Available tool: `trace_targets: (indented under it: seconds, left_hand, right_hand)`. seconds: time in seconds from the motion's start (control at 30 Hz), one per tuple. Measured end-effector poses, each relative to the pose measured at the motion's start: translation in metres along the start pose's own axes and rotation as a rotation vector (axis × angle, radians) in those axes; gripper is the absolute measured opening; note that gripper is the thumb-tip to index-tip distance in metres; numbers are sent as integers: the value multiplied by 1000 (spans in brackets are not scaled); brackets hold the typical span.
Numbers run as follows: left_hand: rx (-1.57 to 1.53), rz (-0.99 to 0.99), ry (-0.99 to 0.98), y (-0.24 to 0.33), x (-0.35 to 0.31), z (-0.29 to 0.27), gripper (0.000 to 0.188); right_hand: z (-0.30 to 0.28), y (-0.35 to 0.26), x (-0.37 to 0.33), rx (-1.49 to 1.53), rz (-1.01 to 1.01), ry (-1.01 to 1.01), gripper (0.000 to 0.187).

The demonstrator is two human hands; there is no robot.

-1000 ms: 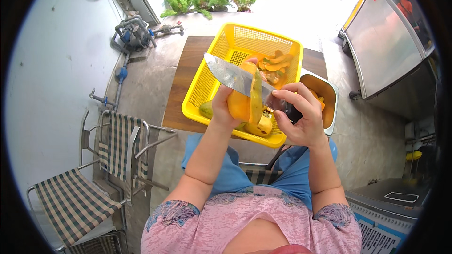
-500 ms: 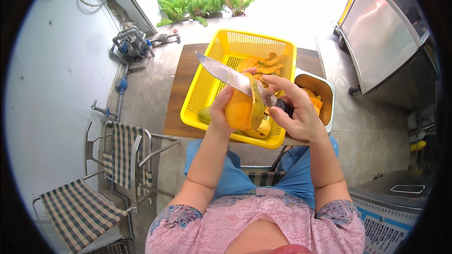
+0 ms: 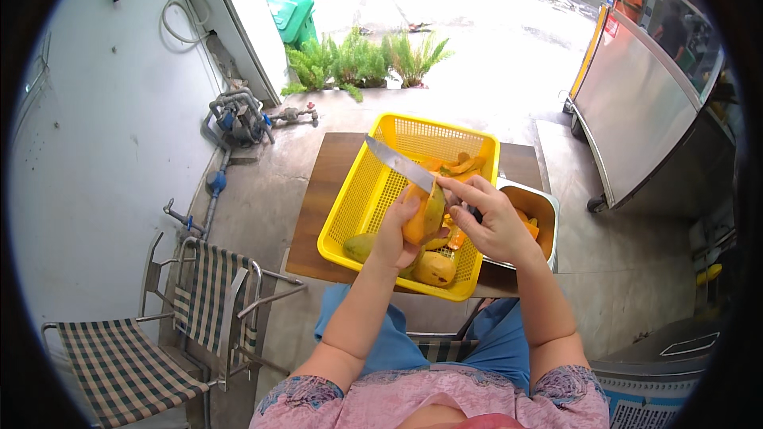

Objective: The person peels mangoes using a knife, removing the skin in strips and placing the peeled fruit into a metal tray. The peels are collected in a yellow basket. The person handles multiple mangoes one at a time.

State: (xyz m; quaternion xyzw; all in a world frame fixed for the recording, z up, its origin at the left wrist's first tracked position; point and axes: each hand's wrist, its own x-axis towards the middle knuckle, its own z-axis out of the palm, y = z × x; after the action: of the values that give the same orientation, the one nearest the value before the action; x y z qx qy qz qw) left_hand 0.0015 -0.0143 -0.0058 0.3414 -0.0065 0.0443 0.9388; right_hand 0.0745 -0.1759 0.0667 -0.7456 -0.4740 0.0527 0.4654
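Observation:
My left hand [image 3: 393, 234] is wrapped round a partly peeled mango [image 3: 418, 226], orange flesh on one side and green-yellow skin on the other. In my right hand [image 3: 501, 218] is a large knife [image 3: 400, 161], its blade lying across the top of the mango and pointing up and left. Its dark handle is mostly hidden by my fingers. Both hands are over a yellow plastic basket [image 3: 340, 218]. Inside it, a yellow mango [image 3: 435, 268] and a greener mango [image 3: 359, 247] sit at the near side, with orange peels [image 3: 462, 165] toward the far right.
The basket stands on a wooden table [image 3: 310, 230]. To its right is a metal pan [image 3: 544, 208] holding orange pieces. A checked chair [image 3: 127, 357] stands left, a steel cart [image 3: 640, 103] right. Ferns [image 3: 358, 59], a green bin [image 3: 292, 20] and two people are beyond.
The view has tilted up, so basket and hands appear lower and people outside show. The knife stays across the mango in my left hand; my right forefinger now rests nearer the blade and skin.

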Motion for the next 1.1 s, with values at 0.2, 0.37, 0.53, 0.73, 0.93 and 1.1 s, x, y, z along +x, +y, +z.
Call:
trace_targets:
  seconds: [0.2,0.37,0.53,0.73,0.93,1.1]
  left_hand:
    - [-51,217,-40,7,-1,-3,59]
    - [42,135,-39,-2,-4,1,68]
    - [-52,110,-215,12,-3,-10,62]
    - [6,118,-102,2,-3,-3,67]
    - [38,23,-161,11,-6,-4,69]
    - [-90,55,-57,11,-5,-9,56]
  right_hand:
    - [0,-2,-18,25,10,2,51]
    - [0,4,-6,69,8,19,53]
    - [-3,9,-12,253,70,-68,53]
    - [-1,11,-4,412,214,-116,51]
    - [-1,22,-1,460,276,-137,51]
    - [-4,46,19,265,237,49,47]
